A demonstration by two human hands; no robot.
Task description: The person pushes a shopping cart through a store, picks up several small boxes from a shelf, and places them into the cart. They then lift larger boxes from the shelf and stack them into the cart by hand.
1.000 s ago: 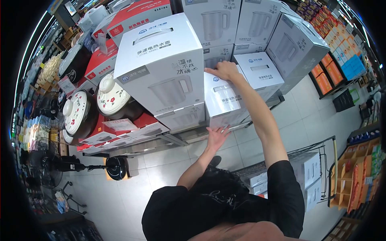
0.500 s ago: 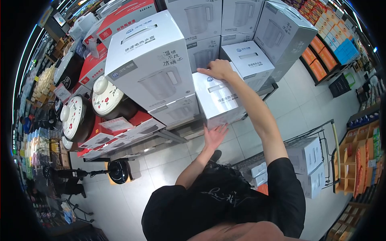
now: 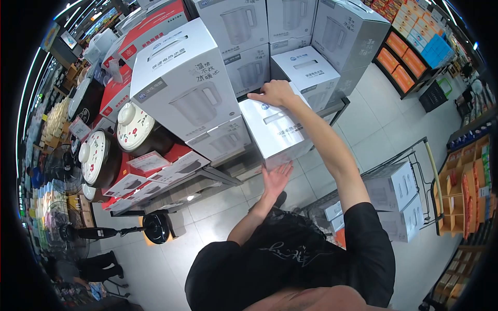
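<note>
"What stands at the left?"

"A pot with a flowered lid [image 3: 136, 127], then a tall kettle carton [image 3: 194, 103] on the display. Just right of that is the lower carton [image 3: 275, 127], the one both hands touch."

"How does it lie between them?"

"Its top faces up, and the longer way across that top seems to run from the far edge towards the person. The left hand [image 3: 277, 179] is at the near end, fingers spread, fingertips against the bottom of the near face. Whether any reach underneath, I can't tell."

"And the right hand [image 3: 276, 94]?"

"At the far end, thumb out towards the far left corner, the other fingers bent at the far edge. Their tips are hidden, so I can't tell how firmly they pinch. So the box lies between the two, the left hand nearer the body."

"Farther right?"

"Another white carton [image 3: 306, 67] sits just behind and to the right; well apart, a cart [image 3: 434, 176] carries more boxes [image 3: 391, 192]."
</note>
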